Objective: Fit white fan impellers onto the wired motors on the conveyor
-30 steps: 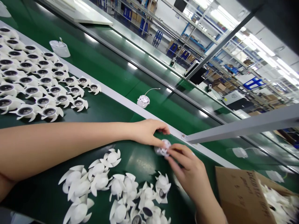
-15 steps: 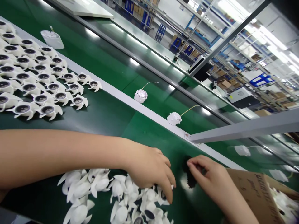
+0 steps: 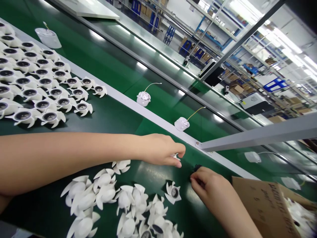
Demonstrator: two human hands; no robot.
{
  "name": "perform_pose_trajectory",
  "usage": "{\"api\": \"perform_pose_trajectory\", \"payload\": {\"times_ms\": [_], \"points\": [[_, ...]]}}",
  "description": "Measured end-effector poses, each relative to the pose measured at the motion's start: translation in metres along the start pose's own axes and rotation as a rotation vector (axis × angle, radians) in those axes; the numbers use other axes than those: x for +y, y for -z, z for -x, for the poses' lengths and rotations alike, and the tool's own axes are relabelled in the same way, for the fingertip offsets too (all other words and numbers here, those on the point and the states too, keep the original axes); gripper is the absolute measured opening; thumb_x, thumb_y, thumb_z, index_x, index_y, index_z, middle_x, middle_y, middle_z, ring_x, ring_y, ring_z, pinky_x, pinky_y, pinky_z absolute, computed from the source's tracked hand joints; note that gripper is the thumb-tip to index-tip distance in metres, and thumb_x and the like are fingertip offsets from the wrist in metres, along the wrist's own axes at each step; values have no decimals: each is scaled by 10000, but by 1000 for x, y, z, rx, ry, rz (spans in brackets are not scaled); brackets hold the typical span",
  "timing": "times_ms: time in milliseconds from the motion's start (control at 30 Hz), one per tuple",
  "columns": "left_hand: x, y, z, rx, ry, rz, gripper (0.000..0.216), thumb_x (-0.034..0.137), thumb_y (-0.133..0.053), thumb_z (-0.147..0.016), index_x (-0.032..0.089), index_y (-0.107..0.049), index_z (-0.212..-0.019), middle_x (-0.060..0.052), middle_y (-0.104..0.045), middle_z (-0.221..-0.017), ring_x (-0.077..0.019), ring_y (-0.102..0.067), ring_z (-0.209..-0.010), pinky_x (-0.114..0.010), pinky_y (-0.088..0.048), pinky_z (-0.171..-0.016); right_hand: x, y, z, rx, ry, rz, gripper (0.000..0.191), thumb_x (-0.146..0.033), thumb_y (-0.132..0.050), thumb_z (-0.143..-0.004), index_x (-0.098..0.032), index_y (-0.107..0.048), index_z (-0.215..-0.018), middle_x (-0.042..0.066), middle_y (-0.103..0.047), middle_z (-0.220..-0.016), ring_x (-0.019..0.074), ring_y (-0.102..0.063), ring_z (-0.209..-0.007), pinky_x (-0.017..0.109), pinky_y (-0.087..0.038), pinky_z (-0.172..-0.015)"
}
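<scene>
My left hand [image 3: 163, 150] is closed around a small white fan impeller [image 3: 176, 156], of which only a bit shows between thumb and fingers. Below it, a lone white impeller [image 3: 173, 192] lies with its dark round hub facing up. Loose impellers [image 3: 105, 186] are heaped in front of me, mostly dome side up. My right hand [image 3: 210, 185] has its fingertips pinched together beside a cluster of small black pieces [image 3: 196, 168] on the green table [image 3: 119, 122]. Whatever sits in that pinch is hidden.
Rows of white impellers [image 3: 44, 82] with dark hubs up cover the left. Beyond a grey rail [image 3: 128, 105], white motor housings with wires [image 3: 143, 98] stand on a green conveyor [image 3: 104, 66]. A cardboard box [image 3: 257, 201] of white parts sits at right, below a slanting metal bar [image 3: 260, 134].
My left hand has risen from the impeller heap with an impeller in it. My right hand has shifted slightly left and up over the black pieces. The housings on the conveyor have moved left.
</scene>
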State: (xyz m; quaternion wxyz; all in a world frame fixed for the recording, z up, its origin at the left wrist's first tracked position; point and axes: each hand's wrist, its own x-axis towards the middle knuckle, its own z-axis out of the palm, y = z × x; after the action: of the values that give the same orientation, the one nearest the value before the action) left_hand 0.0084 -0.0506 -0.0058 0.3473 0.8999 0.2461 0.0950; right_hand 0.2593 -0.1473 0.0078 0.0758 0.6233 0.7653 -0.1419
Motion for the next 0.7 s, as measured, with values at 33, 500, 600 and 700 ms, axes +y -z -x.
{"api": "perform_pose_trajectory", "payload": {"times_ms": [33, 500, 600, 700], "points": [[-3, 0, -1, 25, -2, -2, 275, 483, -577, -929, 236, -605, -1046, -15, -671, -931, -176, -613, -809, -259, -363, -610, -1, -2, 0, 19, -8, 41, 272, -286, -453, -911, -231, -665, -751, 21, -613, -816, 178, -599, -661, 308, -400, -610], [-26, 16, -1, -29, -104, -17, 590, 358, -812, -713, 268, -574, -1245, -21, -621, -1228, -209, -585, -1102, -282, -425, -829, -13, -8, -10, 215, 8, 78, 162, -233, -430, -916, -222, -460, -757, -7, -499, -751, 156, -486, -620, 292, -318, -556], [-26, 14, -3, -44, -101, 42, 575, 323, -807, -712, 293, -571, -1235, 30, -682, -1154, -191, -611, -1037, -276, -413, -767, -24, -4, -12, 227, 77, -165, 113, -236, -436, -919, -228, -469, -811, -27, -495, -739, 137, -478, -622, 259, -366, -569], [-23, 10, -4, -81, -117, 78, 685, 328, -831, -685, 314, -522, -1297, 68, -715, -1130, -184, -612, -1017, -278, -393, -722, -42, -3, -14, 237, 168, -336, 89, -216, -448, -921, -229, -498, -848, -37, -509, -735, 119, -478, -617, 225, -378, -557]]}}
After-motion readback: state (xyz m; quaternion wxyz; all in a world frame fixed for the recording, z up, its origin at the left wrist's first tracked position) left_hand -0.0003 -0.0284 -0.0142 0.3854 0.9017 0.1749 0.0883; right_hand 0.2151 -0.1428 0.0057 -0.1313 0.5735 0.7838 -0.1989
